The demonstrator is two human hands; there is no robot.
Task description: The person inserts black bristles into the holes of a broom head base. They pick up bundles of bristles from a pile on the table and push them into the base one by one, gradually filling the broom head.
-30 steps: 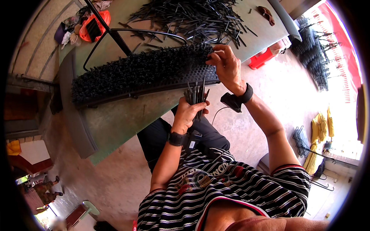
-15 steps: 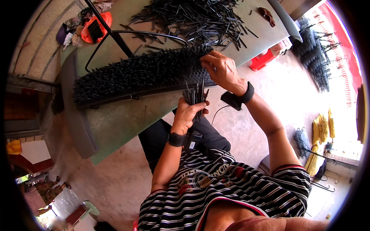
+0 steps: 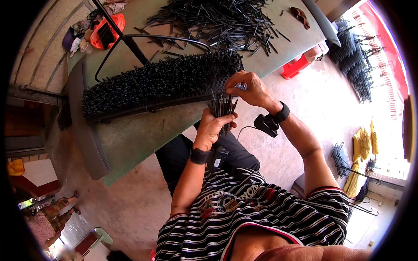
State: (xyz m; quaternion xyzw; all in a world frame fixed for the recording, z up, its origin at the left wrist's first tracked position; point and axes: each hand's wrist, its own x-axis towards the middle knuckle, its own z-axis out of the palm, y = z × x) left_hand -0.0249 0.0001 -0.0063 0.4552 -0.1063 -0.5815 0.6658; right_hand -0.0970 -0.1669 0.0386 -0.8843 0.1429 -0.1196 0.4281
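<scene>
My left hand is closed around a bundle of thin black strips, their tips pointing up and away from me. Just above and to the right of that bundle, my right hand has thumb and forefinger pinched together. Whatever is between those fingertips is too small to make out. Beyond both hands lies a long black perforated panel, thickly covered with upright black bristles. Some bare holes show at its right end, next to my right hand.
A loose heap of black strips lies on the far part of the green table. A black metal frame stands behind the panel. An orange bag sits far left, a red stool at right. Another person is at lower left.
My right hand has drawn back from the panel's right end, down toward the bundle's tips. My left hand stays in nearly the same place with its strips.
</scene>
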